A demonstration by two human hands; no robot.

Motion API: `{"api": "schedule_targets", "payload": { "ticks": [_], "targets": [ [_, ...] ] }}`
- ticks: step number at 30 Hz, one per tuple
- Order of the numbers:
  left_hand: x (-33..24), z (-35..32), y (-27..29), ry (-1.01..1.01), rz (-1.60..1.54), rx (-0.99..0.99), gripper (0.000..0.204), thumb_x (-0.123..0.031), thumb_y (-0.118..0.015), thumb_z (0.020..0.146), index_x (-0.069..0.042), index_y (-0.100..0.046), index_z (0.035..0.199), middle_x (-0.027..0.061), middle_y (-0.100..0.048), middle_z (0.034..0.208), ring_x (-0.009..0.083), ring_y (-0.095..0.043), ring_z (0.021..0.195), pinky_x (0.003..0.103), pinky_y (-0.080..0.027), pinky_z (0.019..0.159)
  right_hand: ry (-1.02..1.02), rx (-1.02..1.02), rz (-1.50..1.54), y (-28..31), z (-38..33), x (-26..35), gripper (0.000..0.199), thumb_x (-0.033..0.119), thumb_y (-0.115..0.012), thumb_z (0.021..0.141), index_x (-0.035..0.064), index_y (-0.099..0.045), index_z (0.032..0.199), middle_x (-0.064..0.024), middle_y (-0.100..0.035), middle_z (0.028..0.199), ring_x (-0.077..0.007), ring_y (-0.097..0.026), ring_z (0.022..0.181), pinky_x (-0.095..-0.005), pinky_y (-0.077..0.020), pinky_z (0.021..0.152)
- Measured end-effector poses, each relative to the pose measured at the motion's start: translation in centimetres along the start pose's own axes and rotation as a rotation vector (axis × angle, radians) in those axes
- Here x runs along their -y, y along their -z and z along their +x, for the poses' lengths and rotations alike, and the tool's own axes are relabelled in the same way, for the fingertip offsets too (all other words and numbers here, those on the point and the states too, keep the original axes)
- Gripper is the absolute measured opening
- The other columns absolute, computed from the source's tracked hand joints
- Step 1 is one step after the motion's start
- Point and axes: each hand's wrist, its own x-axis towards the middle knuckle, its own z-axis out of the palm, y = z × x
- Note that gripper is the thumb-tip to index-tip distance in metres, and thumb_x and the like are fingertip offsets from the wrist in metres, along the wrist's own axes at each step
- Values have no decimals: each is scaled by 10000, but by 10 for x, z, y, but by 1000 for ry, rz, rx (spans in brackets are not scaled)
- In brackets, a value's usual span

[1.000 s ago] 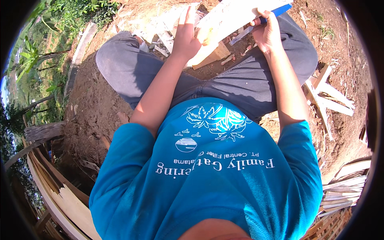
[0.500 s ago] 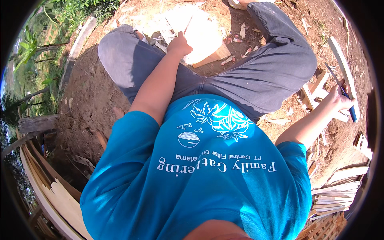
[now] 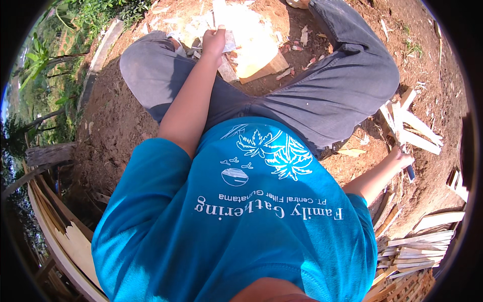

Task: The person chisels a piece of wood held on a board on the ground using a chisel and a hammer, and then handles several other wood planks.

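My left hand [image 3: 215, 43] is closed around a pale strip of wood [image 3: 218, 14] that points away from me. Glare washes out much of it. Just beyond my lap, a thick wooden block [image 3: 269, 68] lies on the ground near this hand. Low at my right side, my right hand [image 3: 402, 158] grips a knife by its blue handle [image 3: 410, 173]; its blade cannot be made out. Against that hand is a loose pile of split wood pieces [image 3: 420, 138], with a longer strip lying across it.
My bent legs in grey trousers [image 3: 327, 95] frame the block. Shavings [image 3: 304, 36] litter the brown soil. Stacked wood strips [image 3: 420, 251] lie at the lower right, long boards [image 3: 75, 246] at the lower left. Green plants [image 3: 37, 60] grow at the far left.
My right hand has moved inward and down beside the pile, and the long strip it held has left its grasp. My left hand has shifted slightly left and away, its strip now pointing outward.
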Motion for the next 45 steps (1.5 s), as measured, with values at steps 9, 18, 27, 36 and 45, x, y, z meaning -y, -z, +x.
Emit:
{"api": "schedule_targets", "payload": {
  "ticks": [9,18,27,36,45],
  "targets": [
    [-108,-87,-79,-387,445,418,440,-135,-645,938,4,-547,1344,140,-641,1216,234,-661,1037,364,-571,800,595,1199,-172,-48,-267,50,418,171,-515,1028,-95,-487,1350,-229,-558,1312,-272,-596,1163,-436,-548,993],
    [-128,-147,-141,-1024,131,874,572,-131,-755,887,-125,-517,1407,108,-619,1320,221,-611,1210,365,-542,959,-111,1802,-173,-90,-388,-26,594,319,-584,1010,-49,-414,1445,-242,-594,1351,-290,-579,1253,-450,-430,1111],
    [-42,75,-55,-87,612,354,570,-425,-488,1018,-11,-494,1411,201,-623,1288,313,-628,1162,418,-517,925,252,1387,-50,-123,-349,-22,503,245,-664,965,-26,-507,1359,-262,-598,1314,-309,-581,1230,-430,-443,1093],
    [38,189,23,146,893,38,855,-543,-571,947,153,-418,1419,321,-554,1381,425,-525,1327,477,-410,1091,755,710,-364,-160,-141,21,497,152,-788,854,-38,-571,1259,-203,-630,1232,-291,-636,1116,-393,-536,981],
    [-6,185,-33,61,-106,-68,340,-206,-615,995,12,-582,1253,109,-672,1058,204,-653,903,359,-537,769,925,579,-1240,-53,-104,-52,591,313,-850,790,46,-626,1267,-162,-653,1266,-277,-644,1128,-454,-571,937]
  ]
}}
